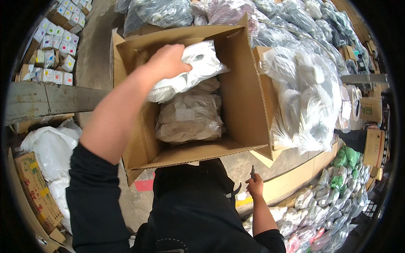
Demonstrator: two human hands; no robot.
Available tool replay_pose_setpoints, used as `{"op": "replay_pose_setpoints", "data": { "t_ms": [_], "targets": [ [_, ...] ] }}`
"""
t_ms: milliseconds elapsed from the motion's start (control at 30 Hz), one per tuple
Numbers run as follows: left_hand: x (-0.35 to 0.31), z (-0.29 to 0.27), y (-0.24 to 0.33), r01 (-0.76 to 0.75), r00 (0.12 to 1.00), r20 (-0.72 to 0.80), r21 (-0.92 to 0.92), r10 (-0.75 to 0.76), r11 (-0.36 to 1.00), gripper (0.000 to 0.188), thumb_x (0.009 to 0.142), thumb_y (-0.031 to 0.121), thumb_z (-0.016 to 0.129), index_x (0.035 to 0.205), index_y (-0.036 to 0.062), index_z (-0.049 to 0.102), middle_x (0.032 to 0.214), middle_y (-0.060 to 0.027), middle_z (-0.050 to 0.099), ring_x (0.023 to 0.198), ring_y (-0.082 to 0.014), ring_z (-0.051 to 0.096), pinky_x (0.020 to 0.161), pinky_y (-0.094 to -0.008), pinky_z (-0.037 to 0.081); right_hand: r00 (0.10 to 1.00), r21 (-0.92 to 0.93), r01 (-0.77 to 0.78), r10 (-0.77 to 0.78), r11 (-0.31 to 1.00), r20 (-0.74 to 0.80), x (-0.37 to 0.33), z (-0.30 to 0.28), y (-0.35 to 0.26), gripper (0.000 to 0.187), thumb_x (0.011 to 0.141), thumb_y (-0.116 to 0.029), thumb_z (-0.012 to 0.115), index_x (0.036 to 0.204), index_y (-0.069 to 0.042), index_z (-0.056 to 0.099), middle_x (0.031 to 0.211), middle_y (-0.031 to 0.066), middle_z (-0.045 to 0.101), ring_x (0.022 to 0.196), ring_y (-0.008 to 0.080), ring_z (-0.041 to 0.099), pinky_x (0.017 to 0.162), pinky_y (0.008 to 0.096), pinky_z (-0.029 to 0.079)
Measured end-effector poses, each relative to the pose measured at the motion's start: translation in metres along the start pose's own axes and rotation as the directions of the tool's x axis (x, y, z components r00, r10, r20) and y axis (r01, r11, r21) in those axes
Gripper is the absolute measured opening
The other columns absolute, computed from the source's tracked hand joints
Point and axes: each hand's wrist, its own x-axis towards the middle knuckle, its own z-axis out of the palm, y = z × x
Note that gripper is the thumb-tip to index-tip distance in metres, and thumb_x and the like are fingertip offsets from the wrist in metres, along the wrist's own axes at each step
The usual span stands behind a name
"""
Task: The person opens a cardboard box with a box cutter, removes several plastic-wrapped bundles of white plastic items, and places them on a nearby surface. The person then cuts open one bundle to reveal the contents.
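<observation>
My left hand (167, 62) is inside a large open cardboard box (242, 97), gripping a clear plastic bag of white items (198, 67) at its upper end. Under that bag lies another bag holding beige items (190, 118) on the box floor. My right hand (254, 184) hangs low beside my body, below the box's front flap, closed around a thin dark pen-like tool (252, 171) that points upward.
A big clear bag of white items (303, 105) leans on the box's right side. Several grey and dark bagged goods (295, 25) pile behind. Small bagged items (337, 198) lie lower right. Small white cartons (55, 46) sit upper left; a white sack (50, 147) and printed carton (36, 192) left.
</observation>
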Motion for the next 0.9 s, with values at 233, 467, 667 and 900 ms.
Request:
{"op": "replay_pose_setpoints", "data": {
  "t_ms": [233, 467, 667, 900],
  "targets": [
    [-0.004, -0.035, 0.051, 0.007, 0.751, 0.648, -0.199, 0.126, 0.98, 0.039, 0.077, 0.025, 0.073, 0.102, -0.0038, 0.069, 0.088, -0.0131, 0.07, 0.076, -0.0217, 0.068, 0.054, -0.0366, 0.056, 0.999, -0.015, -0.006, 0.005, 1.0, -0.048, -0.007, 0.001, -0.002, 0.039, 0.083, -0.002, 0.05, 0.122, 0.001, 0.056, 0.078, 0.0135, 0.068, 0.046, 0.017, 0.058, 0.04, 0.0309, 0.048],
    [-0.021, 0.142, 0.035, -0.212, 0.648, 0.748, -0.007, 0.146, 0.977, 0.06, 0.074, 0.049, 0.078, 0.106, -0.001, 0.067, 0.104, -0.0205, 0.069, 0.098, -0.0326, 0.066, 0.085, -0.0412, 0.052, 0.997, 0.031, -0.039, 0.042, 0.999, -0.071, -0.026, -0.002, 0.026, 0.034, 0.083, -0.003, 0.052, 0.116, 0.0, 0.058, 0.072, 0.011, 0.068, 0.047, 0.0156, 0.059, 0.041, 0.0316, 0.049],
    [-0.009, 0.18, 0.01, -0.181, 0.599, 0.784, -0.067, 0.164, 0.981, 0.079, 0.077, 0.058, 0.072, 0.132, 0.0029, 0.055, 0.125, -0.0216, 0.061, 0.117, -0.0351, 0.058, 0.098, -0.0416, 0.047, 0.988, -0.003, -0.126, 0.125, 0.992, -0.089, -0.032, -0.015, 0.055, 0.035, 0.083, -0.003, 0.051, 0.117, -0.001, 0.058, 0.072, 0.0109, 0.067, 0.045, 0.0149, 0.058, 0.04, 0.0304, 0.049],
    [-0.005, 0.166, 0.0, -0.059, 0.783, 0.603, -0.171, 0.152, 0.984, 0.086, 0.09, 0.072, 0.043, 0.141, 0.0022, 0.045, 0.139, -0.0247, 0.049, 0.128, -0.0374, 0.048, 0.107, -0.0424, 0.038, 0.991, -0.001, -0.097, 0.096, 0.995, -0.095, -0.011, -0.037, 0.047, 0.034, 0.084, -0.004, 0.051, 0.117, 0.001, 0.057, 0.071, 0.0115, 0.067, 0.045, 0.0147, 0.058, 0.041, 0.0309, 0.048]
  ]
}}
